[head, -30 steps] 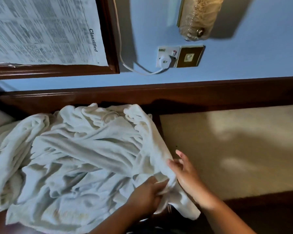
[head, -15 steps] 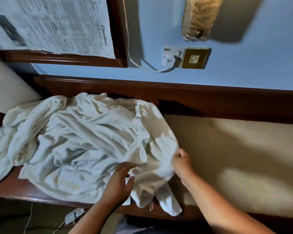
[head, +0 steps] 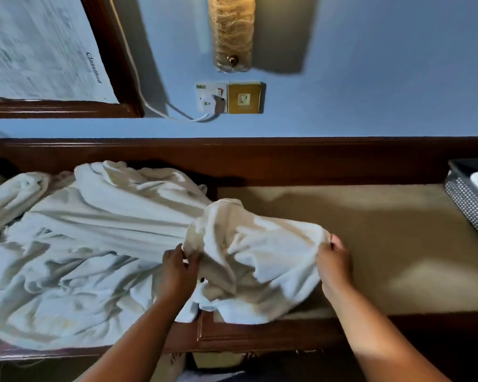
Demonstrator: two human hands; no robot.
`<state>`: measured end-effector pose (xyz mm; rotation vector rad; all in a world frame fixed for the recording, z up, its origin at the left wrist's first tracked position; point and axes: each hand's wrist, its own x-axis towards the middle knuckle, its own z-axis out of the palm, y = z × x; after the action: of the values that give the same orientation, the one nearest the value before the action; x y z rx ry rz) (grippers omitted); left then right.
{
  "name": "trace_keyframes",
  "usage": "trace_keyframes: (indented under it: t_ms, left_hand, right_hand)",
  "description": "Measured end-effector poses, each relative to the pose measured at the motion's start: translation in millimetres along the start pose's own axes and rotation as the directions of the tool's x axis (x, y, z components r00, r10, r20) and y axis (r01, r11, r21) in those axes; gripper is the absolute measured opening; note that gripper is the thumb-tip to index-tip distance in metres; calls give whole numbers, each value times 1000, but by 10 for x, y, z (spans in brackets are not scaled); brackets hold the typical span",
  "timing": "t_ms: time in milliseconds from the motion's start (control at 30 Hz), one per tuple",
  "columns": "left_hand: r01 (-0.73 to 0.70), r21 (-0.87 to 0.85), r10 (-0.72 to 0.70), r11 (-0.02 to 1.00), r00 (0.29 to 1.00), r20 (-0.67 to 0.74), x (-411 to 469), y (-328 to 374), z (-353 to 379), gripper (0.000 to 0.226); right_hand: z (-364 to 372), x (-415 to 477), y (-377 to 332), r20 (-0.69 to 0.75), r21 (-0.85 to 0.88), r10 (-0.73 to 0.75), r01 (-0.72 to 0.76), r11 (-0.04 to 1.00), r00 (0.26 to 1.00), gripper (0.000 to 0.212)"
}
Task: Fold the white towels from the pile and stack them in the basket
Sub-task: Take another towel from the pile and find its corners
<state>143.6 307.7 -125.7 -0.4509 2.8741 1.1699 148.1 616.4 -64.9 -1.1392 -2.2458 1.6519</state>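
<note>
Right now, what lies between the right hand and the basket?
Only the bare beige surface lies between the right hand, gripping the towel, and the basket, as the head view shows.

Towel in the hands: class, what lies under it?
Under the towel, gripped by the left hand and right hand, the beige top and its wooden front edge show. Where it meets the pile, whatever lies beneath is covered.

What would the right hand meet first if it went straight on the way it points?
Beyond the towel edge it grips, the right hand points away and slightly left, over the beige top. The first solid thing is probably the wooden rail, though depth is unclear.
</note>
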Motion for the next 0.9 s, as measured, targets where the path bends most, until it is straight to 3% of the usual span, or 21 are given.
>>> trace_keyframes:
  t_ms: [233,367,533,767,900]
  left_hand:
    - [59,42,-61,997,997,46,59,65,-4,46]
    - [69,85,-81,994,986,146,-80,84,33,31]
    - [81,-5,-78,997,975,210,-71,-121,-66,14]
    - [100,-64,-90,993,985,150,179,-328,-494,7]
    - [113,-70,-104,991,988,114,330,-543,-831,12]
  right_hand:
    - [-197,5,144,-50,10,38,-37,999,998,29]
    - [-91,-31,104,95,34,77,-81,996,992,20]
    - [209,-181,-15,298,-72,-25,48,996,954,26]
    - [908,-517,-233,397,-153,-196,275,949,897,31]
    - [1357,-708,-408,473,-209,-214,345,915,855,29]
